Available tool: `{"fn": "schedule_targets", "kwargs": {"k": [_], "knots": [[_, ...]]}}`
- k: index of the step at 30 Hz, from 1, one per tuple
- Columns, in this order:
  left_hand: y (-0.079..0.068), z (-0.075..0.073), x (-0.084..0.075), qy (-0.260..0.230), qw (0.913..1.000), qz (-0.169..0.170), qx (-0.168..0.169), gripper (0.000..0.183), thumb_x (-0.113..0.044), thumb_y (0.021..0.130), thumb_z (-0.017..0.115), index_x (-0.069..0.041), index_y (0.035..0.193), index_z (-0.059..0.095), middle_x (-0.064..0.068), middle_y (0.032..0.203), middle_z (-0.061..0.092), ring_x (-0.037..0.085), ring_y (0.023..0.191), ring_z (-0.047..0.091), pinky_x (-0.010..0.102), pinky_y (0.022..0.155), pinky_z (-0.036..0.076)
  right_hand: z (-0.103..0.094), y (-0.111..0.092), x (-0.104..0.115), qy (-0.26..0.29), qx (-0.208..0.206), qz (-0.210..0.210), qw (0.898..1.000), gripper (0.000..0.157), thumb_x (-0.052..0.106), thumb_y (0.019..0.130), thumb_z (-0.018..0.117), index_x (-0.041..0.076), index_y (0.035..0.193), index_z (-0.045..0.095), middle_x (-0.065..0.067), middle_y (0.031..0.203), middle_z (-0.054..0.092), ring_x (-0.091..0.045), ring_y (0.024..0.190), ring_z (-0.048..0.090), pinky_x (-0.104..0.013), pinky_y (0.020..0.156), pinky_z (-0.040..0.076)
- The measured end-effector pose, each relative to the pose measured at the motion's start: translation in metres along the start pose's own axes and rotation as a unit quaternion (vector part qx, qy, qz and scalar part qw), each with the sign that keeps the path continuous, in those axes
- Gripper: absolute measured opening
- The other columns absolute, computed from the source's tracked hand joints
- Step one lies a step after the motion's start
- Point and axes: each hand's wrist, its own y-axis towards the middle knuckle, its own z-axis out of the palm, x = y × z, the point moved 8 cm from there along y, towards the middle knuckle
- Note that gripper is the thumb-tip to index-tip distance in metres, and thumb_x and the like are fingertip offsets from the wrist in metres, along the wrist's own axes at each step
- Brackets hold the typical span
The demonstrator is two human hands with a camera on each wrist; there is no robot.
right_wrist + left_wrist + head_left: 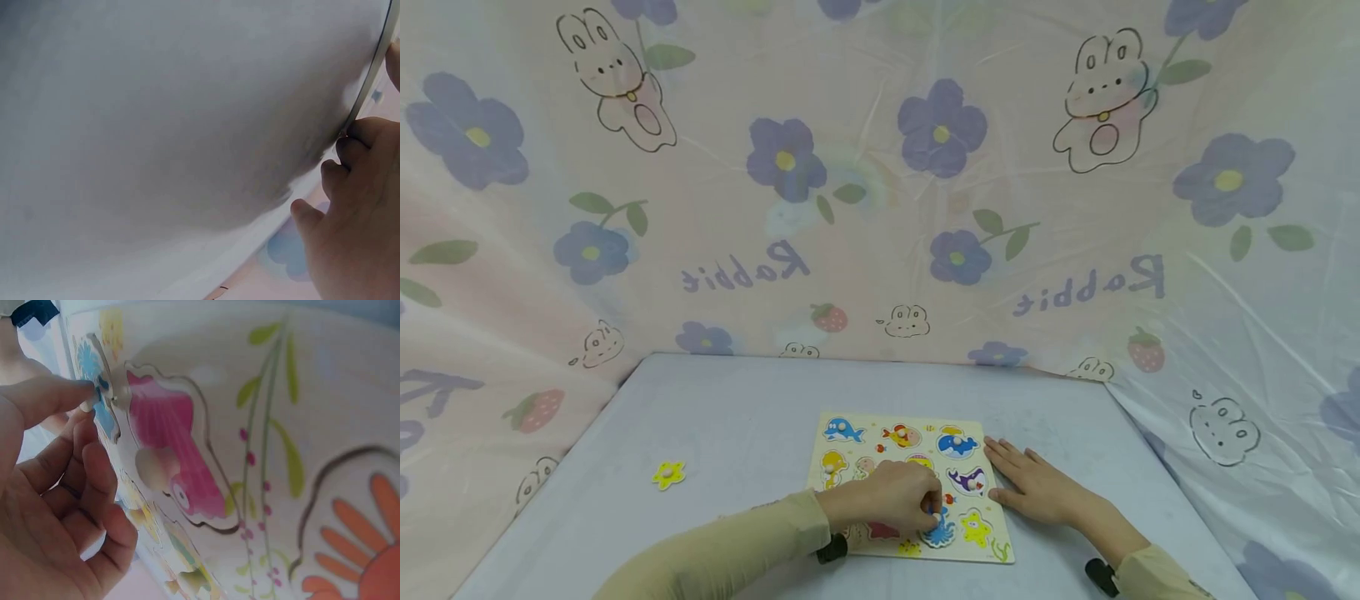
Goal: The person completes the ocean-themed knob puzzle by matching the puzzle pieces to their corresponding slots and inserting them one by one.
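Observation:
A wooden knob puzzle board (917, 552) with colourful sea-animal pieces lies on the table. My left hand (887, 496) reaches over it and pinches the knob of a blue octopus-like piece (938, 533) between thumb and forefinger. That blue piece (87, 362) looks tilted in the left wrist view, beside a pink piece (162, 412) with its own knob. Whether it sits fully in its recess I cannot tell. My right hand (1045, 487) lies with fingers spread on the table, its fingertips touching the board's right edge. Part of the board is hidden beneath my left hand.
A loose yellow star piece (668, 474) with a knob lies on the left of the white table (737, 417). On the board, a yellow star shape (975, 528) shows at the lower right. A patterned curtain (865, 208) surrounds the table's back and sides.

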Motion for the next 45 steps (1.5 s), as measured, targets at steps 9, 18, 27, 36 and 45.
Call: {"fn": "schedule_targets", "kwargs": {"k": [9, 18, 27, 36, 45], "knots": [[0.001, -0.004, -0.006, 0.039, 0.999, 0.002, 0.021, 0.02, -0.031, 0.087, 0.083, -0.028, 0.076, 0.065, -0.018, 0.068, 0.052, 0.0, 0.062, 0.046, 0.022, 0.056, 0.037, 0.003, 0.001, -0.002, -0.005, 0.002, -0.006, 1.0, 0.079, 0.054, 0.105, 0.053, 0.004, 0.162, 0.032, -0.015, 0.169, 0.027, -0.045, 0.153, 0.025, -0.07, 0.118, 0.02], [0.001, -0.003, -0.002, 0.029, 0.9991, -0.027, 0.017, 0.021, -0.031, 0.087, 0.083, -0.028, 0.076, 0.065, -0.017, 0.068, 0.053, 0.0, 0.064, 0.048, 0.024, 0.059, 0.037, -0.002, 0.0, 0.002, -0.003, 0.0, -0.004, 1.0, 0.079, 0.053, 0.105, 0.055, 0.004, 0.162, 0.032, -0.015, 0.169, 0.027, -0.045, 0.153, 0.025, -0.069, 0.119, 0.019], [-0.001, 0.0, 0.0, 0.014, 0.9999, -0.002, 0.008, 0.011, -0.032, 0.09, 0.083, -0.026, 0.086, 0.074, -0.017, 0.07, 0.054, 0.0, 0.066, 0.048, 0.022, 0.06, 0.039, 0.0, 0.001, 0.001, -0.005, 0.003, 0.008, 1.0, 0.079, 0.054, 0.104, 0.055, 0.006, 0.162, 0.032, -0.015, 0.169, 0.027, -0.045, 0.154, 0.025, -0.069, 0.119, 0.018], [-0.027, -0.031, 0.023, -0.024, 0.9971, 0.002, -0.072, 0.018, -0.033, 0.093, 0.08, -0.026, 0.109, 0.075, -0.022, 0.085, 0.057, -0.003, 0.069, 0.05, 0.02, 0.059, 0.043, 0.001, 0.001, -0.001, -0.011, 0.005, 0.016, 1.0, 0.08, 0.055, 0.103, 0.056, 0.006, 0.162, 0.033, -0.013, 0.17, 0.027, -0.044, 0.154, 0.024, -0.069, 0.12, 0.018], [-0.094, -0.08, 0.075, -0.095, 0.9768, 0.015, -0.191, 0.018, -0.019, 0.098, 0.075, -0.018, 0.115, 0.071, -0.012, 0.099, 0.064, 0.0, 0.081, 0.055, 0.02, 0.066, 0.049, 0.003, 0.002, -0.003, -0.014, 0.003, 0.014, 1.0, 0.081, 0.057, 0.102, 0.056, 0.006, 0.161, 0.034, -0.013, 0.169, 0.028, -0.044, 0.154, 0.025, -0.07, 0.119, 0.019]]}}
